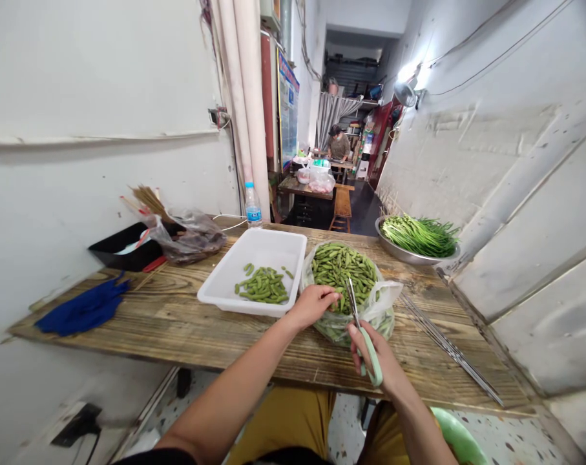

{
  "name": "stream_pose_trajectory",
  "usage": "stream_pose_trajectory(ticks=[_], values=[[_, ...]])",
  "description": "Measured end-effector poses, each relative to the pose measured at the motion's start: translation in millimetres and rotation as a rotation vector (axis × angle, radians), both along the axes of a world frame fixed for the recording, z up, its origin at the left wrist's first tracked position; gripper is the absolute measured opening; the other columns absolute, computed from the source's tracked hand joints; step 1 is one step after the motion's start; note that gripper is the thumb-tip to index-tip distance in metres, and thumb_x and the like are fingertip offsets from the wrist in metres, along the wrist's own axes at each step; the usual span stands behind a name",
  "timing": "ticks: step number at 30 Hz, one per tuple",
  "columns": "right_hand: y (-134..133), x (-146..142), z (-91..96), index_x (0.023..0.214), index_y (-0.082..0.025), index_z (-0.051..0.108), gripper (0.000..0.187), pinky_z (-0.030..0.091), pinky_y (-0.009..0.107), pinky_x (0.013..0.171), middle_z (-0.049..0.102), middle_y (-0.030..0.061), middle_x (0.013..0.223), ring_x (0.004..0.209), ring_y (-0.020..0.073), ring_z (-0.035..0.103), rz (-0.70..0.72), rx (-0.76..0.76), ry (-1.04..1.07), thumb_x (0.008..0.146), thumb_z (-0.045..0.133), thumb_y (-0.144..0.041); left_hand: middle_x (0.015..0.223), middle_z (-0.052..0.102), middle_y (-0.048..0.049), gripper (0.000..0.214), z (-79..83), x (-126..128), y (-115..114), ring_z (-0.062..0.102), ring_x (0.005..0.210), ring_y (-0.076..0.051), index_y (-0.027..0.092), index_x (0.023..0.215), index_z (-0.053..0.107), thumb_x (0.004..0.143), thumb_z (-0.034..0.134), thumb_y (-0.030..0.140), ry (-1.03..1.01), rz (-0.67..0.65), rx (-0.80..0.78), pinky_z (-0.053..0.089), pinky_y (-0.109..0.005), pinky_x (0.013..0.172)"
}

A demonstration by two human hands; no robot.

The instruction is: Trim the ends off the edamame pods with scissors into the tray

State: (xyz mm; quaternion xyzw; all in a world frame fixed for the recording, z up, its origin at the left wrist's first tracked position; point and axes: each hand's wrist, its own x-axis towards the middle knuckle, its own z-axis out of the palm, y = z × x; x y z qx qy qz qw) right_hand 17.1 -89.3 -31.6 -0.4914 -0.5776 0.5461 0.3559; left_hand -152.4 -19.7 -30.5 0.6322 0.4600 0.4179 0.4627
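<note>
My right hand [376, 349] grips a pair of scissors [370, 354] with mint-green handles; the blades point up over the pods and look slightly parted. The fingertips of my left hand [316, 303] pinch together on a green edamame pod [340, 298], just left of the blades. Beneath both hands stands a clear plastic bag [387, 294], open at the top and full of edamame pods [344, 263]. Left of the bag is a white plastic tray [225, 274], with a small heap of pods [263, 285] at its near end.
Metal skewers [450, 349] lie at the right of the wooden table [186, 326]. Behind them sits a metal bowl of green chives [418, 237]. A water bottle [252, 205], a black box [123, 248] and a blue cloth [82, 307] are leftward. Another person [340, 145] works far back.
</note>
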Motion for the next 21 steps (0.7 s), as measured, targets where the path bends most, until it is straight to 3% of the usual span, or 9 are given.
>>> stream_pose_trajectory(ticks=[8,15,18,21], values=[[4,0,-3.7,0.085,-0.020,0.054,0.035,0.032,0.019,0.031,0.045,-0.0074,0.051,0.033,0.0059,0.034,-0.009,-0.035,0.059,0.074,0.065,-0.052,0.055,0.054,0.0009,0.032,11.6,1,-8,0.048,0.056,-0.012,0.016,0.058,0.057,0.082,0.046,0.035,0.098,-0.075,0.103,0.035,-0.022,0.058],[3,-4,-8.6,0.077,-0.020,0.051,0.041,0.029,0.019,0.025,0.043,-0.0084,0.044,0.027,0.0078,0.037,-0.071,-0.144,0.011,0.068,0.067,-0.056,0.056,0.058,0.0003,0.031,7.2,4,-10,0.051,0.053,-0.012,0.015,0.061,0.061,0.082,0.047,0.034,0.143,-0.020,-0.020,0.038,-0.022,0.056],[4,-2,-12.8,0.073,-0.019,0.048,0.043,0.031,0.019,0.025,0.046,-0.0075,0.047,0.028,0.0070,0.038,-0.067,-0.153,0.054,0.068,0.067,-0.058,0.067,0.064,-0.0037,0.029,11.7,-15,-6,0.056,0.066,-0.016,0.015,0.070,0.066,0.085,0.046,0.030,0.439,0.218,0.104,0.040,-0.026,0.066],[4,1,-18.8,0.080,-0.019,0.050,0.046,0.037,0.020,0.032,0.050,-0.0058,0.054,0.035,0.0075,0.043,-0.046,-0.203,0.186,0.070,0.063,-0.062,0.104,0.065,-0.0118,0.025,19.0,-42,1,0.054,0.098,-0.025,0.018,0.101,0.068,0.083,0.052,0.026,0.782,0.612,0.236,0.037,-0.037,0.086]])
